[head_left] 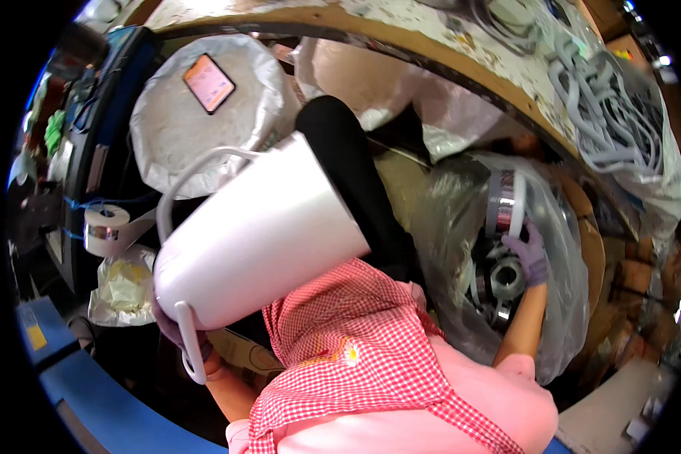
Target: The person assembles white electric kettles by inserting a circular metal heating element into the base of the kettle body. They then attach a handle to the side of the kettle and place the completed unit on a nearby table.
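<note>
A large, white, tapered plastic vessel (257, 227) lies tilted across my lap, with a pale grey bail handle looped at its far left and a shorter grey piece near its base. My left hand (171, 324), in a purple glove, is wrapped round the base end; most of its fingers are hidden behind the vessel. On the right, my right hand (531, 253), also gloved in purple, reaches into a clear plastic bag (446, 219). Its fingers close on the lower end of a dark round part with a pale rim (518, 200). Several similar dark parts (505, 276) lie below.
A phone (209, 83) rests on a bag-covered round container (147, 144) at the far left. Grey handles (605, 113) are heaped on the bench (401, 26) at the right. A label roll (106, 227) and blue surface (106, 401) sit to the left.
</note>
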Available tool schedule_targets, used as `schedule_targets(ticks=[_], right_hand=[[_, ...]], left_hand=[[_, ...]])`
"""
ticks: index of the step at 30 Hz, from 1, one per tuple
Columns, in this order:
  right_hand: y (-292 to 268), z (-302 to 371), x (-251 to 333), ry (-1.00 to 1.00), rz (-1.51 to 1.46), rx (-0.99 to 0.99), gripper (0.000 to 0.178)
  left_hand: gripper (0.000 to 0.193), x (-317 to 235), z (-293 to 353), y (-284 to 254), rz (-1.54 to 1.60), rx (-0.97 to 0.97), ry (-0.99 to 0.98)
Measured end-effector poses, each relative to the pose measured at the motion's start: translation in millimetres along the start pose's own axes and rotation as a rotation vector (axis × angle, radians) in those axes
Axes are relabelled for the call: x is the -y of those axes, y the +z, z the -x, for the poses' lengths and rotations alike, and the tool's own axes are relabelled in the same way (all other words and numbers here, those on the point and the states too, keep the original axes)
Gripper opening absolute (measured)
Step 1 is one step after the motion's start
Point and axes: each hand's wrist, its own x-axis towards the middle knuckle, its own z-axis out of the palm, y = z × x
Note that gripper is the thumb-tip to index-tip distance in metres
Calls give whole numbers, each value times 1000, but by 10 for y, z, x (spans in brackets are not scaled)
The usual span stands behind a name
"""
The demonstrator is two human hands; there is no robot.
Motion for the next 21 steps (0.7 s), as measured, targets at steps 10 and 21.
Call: schedule_targets(ticks=[10, 21], right_hand=[[1629, 100, 2244, -1102, 20, 615, 80], [1815, 412, 2674, -1360, -151, 609, 75]], left_hand=[[56, -358, -127, 407, 32, 160, 67], [36, -304, -27, 315, -297, 308, 86]])
